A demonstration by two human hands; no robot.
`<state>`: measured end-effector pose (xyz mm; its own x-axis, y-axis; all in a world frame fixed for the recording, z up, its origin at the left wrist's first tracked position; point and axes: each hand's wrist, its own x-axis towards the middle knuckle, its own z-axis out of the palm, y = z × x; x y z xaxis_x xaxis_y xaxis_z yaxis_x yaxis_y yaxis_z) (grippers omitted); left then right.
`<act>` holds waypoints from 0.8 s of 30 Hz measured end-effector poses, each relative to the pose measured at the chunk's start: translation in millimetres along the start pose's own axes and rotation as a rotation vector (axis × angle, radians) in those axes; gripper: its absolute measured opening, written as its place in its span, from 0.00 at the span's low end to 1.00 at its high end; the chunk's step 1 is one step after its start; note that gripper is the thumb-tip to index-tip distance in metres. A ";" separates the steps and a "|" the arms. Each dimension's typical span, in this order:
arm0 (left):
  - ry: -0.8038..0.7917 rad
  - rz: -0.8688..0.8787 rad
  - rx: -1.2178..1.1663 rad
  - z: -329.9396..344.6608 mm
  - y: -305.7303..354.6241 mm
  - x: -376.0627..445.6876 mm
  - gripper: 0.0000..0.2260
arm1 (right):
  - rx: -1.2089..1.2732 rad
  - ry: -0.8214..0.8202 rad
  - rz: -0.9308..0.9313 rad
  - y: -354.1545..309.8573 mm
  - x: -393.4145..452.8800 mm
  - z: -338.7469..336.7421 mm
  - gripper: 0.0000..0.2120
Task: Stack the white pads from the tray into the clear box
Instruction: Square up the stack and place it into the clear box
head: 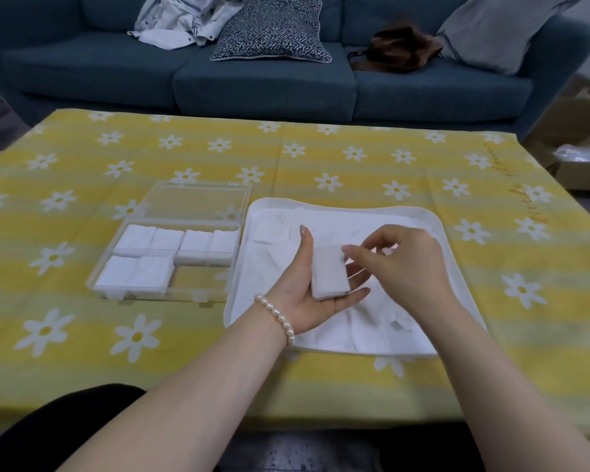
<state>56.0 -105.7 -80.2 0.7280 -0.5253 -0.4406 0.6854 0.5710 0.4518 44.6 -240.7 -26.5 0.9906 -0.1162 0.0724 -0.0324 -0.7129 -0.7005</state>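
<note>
Your left hand (307, 294) palm-up cradling a pad stack (329, 275) over the tray (457, 264), your right hand (402, 264) pinching its top edge, clear box (171, 247) part-filled on the desk (321, 158)

Soft, even indoor light falls on the yellow daisy-print table (321, 158), leaving only faint shadows. The white tray (457, 253) is washed out, its contents hard to separate. The wide-angle lens bows the table's edges; the dark blue sofa (252, 83) behind sits dim and slightly soft.
</note>
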 end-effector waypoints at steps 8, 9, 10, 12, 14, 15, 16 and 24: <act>0.025 -0.079 0.067 3.8 -4.4 -3.0 0.37 | -0.363 -0.378 -0.326 3.3 -7.5 2.3 0.43; 0.025 -0.078 0.093 3.3 -5.3 -2.2 0.37 | -0.417 -0.387 -0.342 2.0 -8.6 5.7 0.43; 0.030 -0.077 0.117 2.8 -6.2 -1.6 0.37 | -0.458 -0.389 -0.349 1.1 -9.4 7.8 0.42; 0.048 -0.073 0.155 2.1 -7.5 -1.3 0.37 | -0.500 -0.385 -0.359 0.4 -9.9 10.9 0.38; 0.074 -0.076 0.181 0.9 -8.0 -0.3 0.36 | -0.508 -0.393 -0.357 0.0 -10.7 13.2 0.35; 0.088 -0.081 0.188 0.9 -8.2 -0.1 0.36 | -0.508 -0.400 -0.354 0.0 -11.3 14.6 0.34; 0.109 -0.083 0.194 0.6 -8.7 0.2 0.36 | -0.507 -0.404 -0.355 -0.2 -11.9 16.0 0.34; 0.169 -0.067 0.205 1.4 -10.8 0.9 0.42 | -0.480 -0.423 -0.331 1.1 -11.2 20.9 0.34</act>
<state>49.3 -113.2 -84.4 0.6800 -0.4349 -0.5903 0.7331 0.3897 0.5574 36.3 -225.7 -42.9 0.9220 0.3674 -0.1227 0.3200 -0.9010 -0.2928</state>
